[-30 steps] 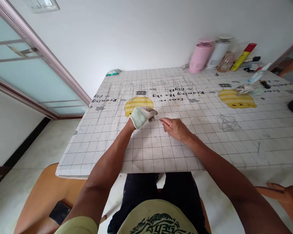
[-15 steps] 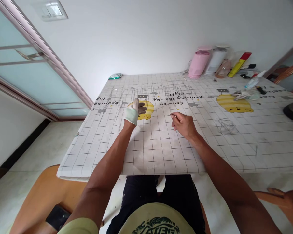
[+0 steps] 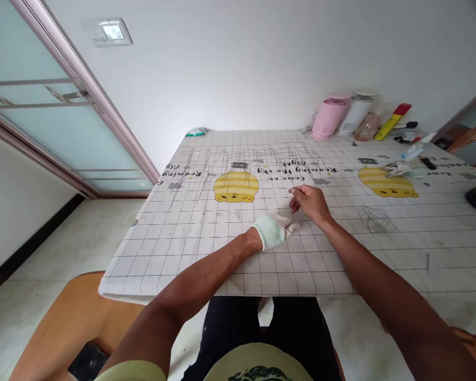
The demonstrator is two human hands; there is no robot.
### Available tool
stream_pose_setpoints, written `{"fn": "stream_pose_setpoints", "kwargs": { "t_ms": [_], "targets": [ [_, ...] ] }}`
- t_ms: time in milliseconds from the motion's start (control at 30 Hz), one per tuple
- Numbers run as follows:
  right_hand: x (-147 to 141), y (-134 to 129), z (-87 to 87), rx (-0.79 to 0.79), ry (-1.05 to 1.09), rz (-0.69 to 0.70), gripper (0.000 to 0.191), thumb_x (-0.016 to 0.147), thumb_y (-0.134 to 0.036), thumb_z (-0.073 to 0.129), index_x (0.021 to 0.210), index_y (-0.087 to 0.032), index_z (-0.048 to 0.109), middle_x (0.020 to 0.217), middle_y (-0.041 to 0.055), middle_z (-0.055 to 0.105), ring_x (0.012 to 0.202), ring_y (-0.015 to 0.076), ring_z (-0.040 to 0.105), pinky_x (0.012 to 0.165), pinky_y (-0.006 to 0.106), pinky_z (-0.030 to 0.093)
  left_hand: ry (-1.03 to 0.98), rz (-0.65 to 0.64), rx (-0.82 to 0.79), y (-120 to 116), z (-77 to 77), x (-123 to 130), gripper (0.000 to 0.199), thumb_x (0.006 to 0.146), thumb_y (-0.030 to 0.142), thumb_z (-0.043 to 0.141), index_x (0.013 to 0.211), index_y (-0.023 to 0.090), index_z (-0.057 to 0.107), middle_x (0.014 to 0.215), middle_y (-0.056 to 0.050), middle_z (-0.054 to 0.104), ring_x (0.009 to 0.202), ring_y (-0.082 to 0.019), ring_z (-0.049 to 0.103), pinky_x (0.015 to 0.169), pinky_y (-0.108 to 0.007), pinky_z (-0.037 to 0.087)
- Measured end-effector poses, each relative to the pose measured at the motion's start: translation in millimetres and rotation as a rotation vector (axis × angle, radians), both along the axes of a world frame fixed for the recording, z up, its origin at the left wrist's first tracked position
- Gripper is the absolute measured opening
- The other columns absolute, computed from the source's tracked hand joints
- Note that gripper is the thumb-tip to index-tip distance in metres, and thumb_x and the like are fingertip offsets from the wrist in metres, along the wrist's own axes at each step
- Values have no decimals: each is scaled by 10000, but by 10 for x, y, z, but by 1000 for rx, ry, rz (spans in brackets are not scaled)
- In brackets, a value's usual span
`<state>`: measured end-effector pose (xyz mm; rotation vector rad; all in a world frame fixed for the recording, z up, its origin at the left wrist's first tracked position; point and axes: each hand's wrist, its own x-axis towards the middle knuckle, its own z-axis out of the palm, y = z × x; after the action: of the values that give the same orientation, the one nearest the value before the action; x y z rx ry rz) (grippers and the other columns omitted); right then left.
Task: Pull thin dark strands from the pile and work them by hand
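My left hand [image 3: 273, 229] wears a white glove with a pale green cuff. It is held low over the table, palm turned down, its fingers drawn together and pointing right; what they hold, if anything, is hidden. Just right of it and slightly farther from me is my bare right hand [image 3: 310, 203], closed in a pinch with thumb and forefinger together. Anything between those fingertips is too small to make out. A narrow gap separates the two hands. Below them lies a white checked tablecloth [image 3: 206, 248] printed with yellow striped bear balloons [image 3: 236, 186] and lettering.
Against the wall stand a pink cylinder [image 3: 330, 119], a white cylinder [image 3: 356, 114], a clear bottle [image 3: 368, 127] and a yellow-red can [image 3: 393, 121]. A crumpled whitish glove [image 3: 404, 169] lies at right near a spray bottle [image 3: 418, 147]. A green packet [image 3: 197, 132] sits at the back left.
My gloved left hand has moved right and nearer to me, from over the left bear balloon to beside my right hand, and its fingers have drawn in. The right hand stays pinched.
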<state>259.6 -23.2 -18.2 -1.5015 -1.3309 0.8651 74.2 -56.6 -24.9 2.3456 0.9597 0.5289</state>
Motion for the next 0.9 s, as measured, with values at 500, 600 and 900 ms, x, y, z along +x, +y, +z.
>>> {"fn": "stream_pose_setpoints", "kwargs": {
  "t_ms": [500,600,900],
  "targets": [
    [155,679,10,-22,76,-41,193,947,-313,751,858,-151,697,626,81,721,411,157,624,429,268,505,277,-2,56,79,166,-10,521,1090,542,467,855,214,797,706,-76,688,710,-225,676,636,-343,444],
    [2,854,5,-65,98,2,175,971,-275,724,858,-146,686,627,81,723,411,153,627,430,260,504,312,-13,64,83,197,7,493,1093,520,473,879,218,798,691,-71,673,697,-215,663,629,-336,432],
    [-436,1376,-17,-227,31,5,170,998,-212,722,862,-141,649,641,108,742,418,155,649,432,247,497,358,12,125,101,63,-6,534,1106,532,442,837,215,779,698,-79,668,703,-236,672,605,-354,410]
  ]
}}
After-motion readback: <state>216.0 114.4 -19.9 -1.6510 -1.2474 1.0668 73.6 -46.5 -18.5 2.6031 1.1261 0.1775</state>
